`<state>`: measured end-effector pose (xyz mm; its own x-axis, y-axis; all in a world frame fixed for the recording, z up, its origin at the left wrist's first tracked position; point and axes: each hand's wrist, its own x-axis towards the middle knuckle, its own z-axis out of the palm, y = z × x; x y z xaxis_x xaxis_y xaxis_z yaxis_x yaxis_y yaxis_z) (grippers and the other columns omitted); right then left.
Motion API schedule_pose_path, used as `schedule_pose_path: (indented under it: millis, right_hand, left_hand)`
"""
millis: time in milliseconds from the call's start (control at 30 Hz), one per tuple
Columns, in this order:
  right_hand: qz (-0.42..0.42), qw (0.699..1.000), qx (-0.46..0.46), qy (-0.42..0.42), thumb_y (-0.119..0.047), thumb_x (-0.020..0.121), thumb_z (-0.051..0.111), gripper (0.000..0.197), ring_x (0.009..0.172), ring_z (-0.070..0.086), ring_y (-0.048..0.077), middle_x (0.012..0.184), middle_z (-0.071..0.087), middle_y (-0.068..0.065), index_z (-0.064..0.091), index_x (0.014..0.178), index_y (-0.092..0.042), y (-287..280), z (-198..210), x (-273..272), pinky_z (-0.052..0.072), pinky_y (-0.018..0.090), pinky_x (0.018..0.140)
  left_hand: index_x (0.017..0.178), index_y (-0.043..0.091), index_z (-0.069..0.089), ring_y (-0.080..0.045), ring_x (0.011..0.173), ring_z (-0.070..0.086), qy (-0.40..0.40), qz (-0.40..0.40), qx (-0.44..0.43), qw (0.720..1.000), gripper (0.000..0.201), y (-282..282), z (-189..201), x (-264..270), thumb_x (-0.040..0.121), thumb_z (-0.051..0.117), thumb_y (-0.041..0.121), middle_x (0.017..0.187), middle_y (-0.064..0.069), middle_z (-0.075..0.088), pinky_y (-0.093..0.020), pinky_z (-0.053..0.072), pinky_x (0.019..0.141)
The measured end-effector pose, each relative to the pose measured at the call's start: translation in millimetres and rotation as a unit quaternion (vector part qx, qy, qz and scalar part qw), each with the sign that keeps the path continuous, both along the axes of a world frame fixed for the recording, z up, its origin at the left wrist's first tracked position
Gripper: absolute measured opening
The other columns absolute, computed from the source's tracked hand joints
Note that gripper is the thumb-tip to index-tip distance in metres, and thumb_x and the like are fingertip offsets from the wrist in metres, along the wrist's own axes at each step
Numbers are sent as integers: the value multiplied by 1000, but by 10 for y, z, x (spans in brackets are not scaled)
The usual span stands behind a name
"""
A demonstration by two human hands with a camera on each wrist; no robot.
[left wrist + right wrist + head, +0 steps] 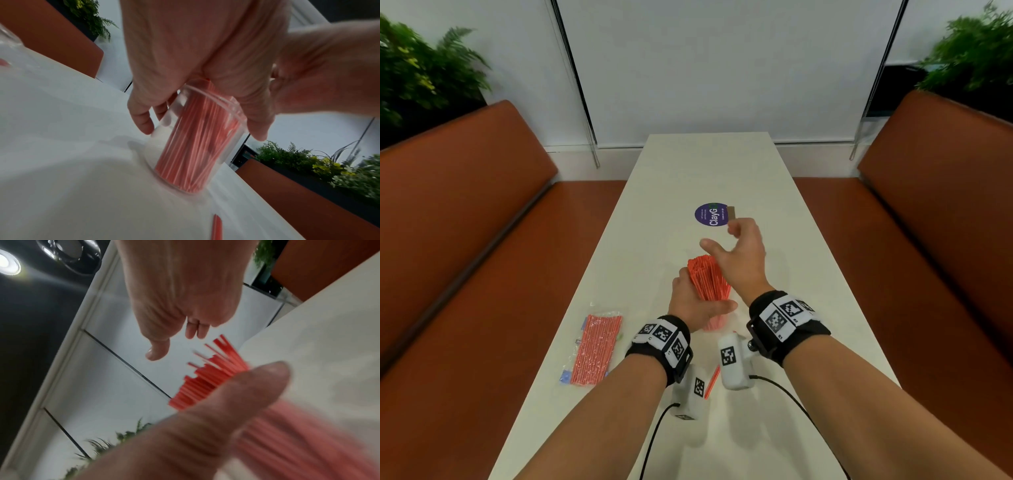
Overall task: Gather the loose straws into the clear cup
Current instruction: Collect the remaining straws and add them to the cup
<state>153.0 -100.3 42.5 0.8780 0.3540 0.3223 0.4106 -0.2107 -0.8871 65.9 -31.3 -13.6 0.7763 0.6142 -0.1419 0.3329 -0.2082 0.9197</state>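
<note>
Okay: 1 clear cup stands on the white table, packed with red straws; too many and too tightly bunched to count. Left hand wraps the cup from its 9 o'clock side, fingers and thumb curled round the wall just under the rim. Right hand hovers above the straw tops toward 1 o'clock, thumb stuck out, fingers loosely bent, holding nothing.

1 loose straw lies on the table at 6 o'clock of the cup, between the 2 wrist cameras. 1 plastic pack of straws lies flat at 8 o'clock, well apart from the cup. 1 round purple sticker sits on the table at 12 o'clock.

Hidden or unclear: in the head view the cup wall is barely visible behind the left hand. Right wrist view is motion-blurred, with the left thumb covering the lower straws. The loose straw is cut off at the bottom edge in the left wrist view.
</note>
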Motion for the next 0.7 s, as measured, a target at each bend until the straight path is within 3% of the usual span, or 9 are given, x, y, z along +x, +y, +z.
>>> schedule_pose_path:
  millis: [100, 167, 233, 300, 400, 500, 600, 700]
  right_hand:
    - [71, 997, -19, 0, -40, 78, 71, 57, 108, 51, 16, 122, 51, 4, 46, 124, -18, -91, -170, -52, 41, 28, 89]
    - [162, 983, -82, -35, -42, 82, 63, 61, 113, 49, 16, 132, 43, 7, 40, 136, -22, -100, -281, -136, 41, 29, 96]
    - [197, 965, -147, -93, -41, 86, 59, 63, 122, 46, 23, 139, 38, 8, 36, 141, -20, -40, -346, -156, 39, 37, 105]
    - [204, 955, -185, -110, -38, 90, 54, 58, 127, 42, 26, 142, 39, 9, 36, 141, -17, 32, -320, -140, 35, 40, 108]
    - [221, 936, -248, -118, -34, 96, 45, 41, 121, 44, 27, 130, 52, 10, 51, 131, -14, 103, -239, -114, 36, 37, 105]
    - [213, 957, -186, -66, -33, 98, 41, 40, 115, 52, 24, 131, 51, 10, 50, 129, -11, 83, -222, -90, 38, 37, 104]
    - [171, 980, -101, 0, -47, 90, 46, 61, 117, 51, 16, 145, 35, 3, 30, 141, -18, -49, -220, -43, 35, 46, 108]
    - [156, 985, -52, 54, -56, 77, 54, 85, 131, 41, 23, 147, 32, 5, 21, 145, -16, -257, -312, -47, 37, 46, 108]
  left_hand:
    - [118, 27, 47, -20, 103, 66, -4, -5, -3, 1000, 99, 59, -122, 46, 33, 94, 48, 116, -3, 60, -43, 59, 85]
    - [118, 15, 51, -24, 102, 69, -11, -34, 3, 999, 87, 62, -129, 44, 44, 91, 33, 113, -9, 65, -43, 60, 81]
    - [116, 7, 51, -15, 97, 68, -22, -75, 22, 997, 65, 29, 5, -16, 59, 82, 15, 108, -6, 66, -25, 59, 79]
    - [122, 9, 48, -9, 96, 65, -22, -112, 30, 993, 68, 49, 32, -29, 62, 81, 1, 109, -2, 65, -16, 55, 77]
    - [123, 14, 42, -18, 105, 63, -18, -127, 10, 992, 74, 43, 82, -64, 63, 81, -5, 111, 0, 63, -22, 54, 83]
    - [130, 21, 34, -12, 107, 58, -8, -111, 5, 994, 85, 25, 124, -84, 63, 85, 4, 115, 7, 57, -25, 51, 87]
    - [132, 21, 34, -15, 113, 59, 1, -97, -4, 995, 96, 44, 111, -95, 53, 88, 23, 121, 5, 57, -39, 52, 97]
    - [127, 22, 35, -16, 110, 60, -1, -86, -23, 996, 93, 48, 93, -94, 51, 88, 23, 118, 3, 58, -42, 53, 97]
